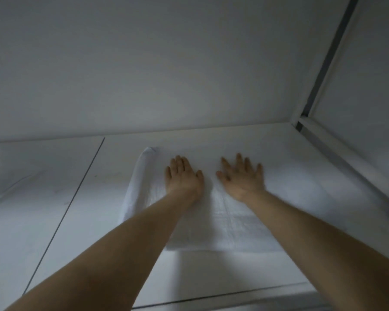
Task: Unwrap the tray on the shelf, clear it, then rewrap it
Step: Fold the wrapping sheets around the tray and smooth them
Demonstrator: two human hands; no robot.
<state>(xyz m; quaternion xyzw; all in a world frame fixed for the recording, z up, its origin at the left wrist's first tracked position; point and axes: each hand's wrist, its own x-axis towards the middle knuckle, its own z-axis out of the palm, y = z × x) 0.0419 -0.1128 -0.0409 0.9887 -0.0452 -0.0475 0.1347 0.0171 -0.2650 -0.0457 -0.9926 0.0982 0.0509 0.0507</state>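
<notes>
A flat white wrapped bundle, the tray under its cloth wrap [220, 225], lies on the white shelf [211, 277]. A rolled white fold of the wrap [142, 176] runs along the bundle's left side. My left hand [183, 176] lies flat, palm down, on the wrap's far part with straight fingers. To its right, my right hand [241, 178] rests palm down on the wrap too, fingers spread. The tray itself is hidden under the cloth.
The white back wall [166, 75] rises just behind the bundle. A side panel with a grey rail [328, 63] closes the shelf on the right. A dark seam [76, 187] splits the shelf surface left of the bundle, and crumpled white cloth [7, 185] lies at far left.
</notes>
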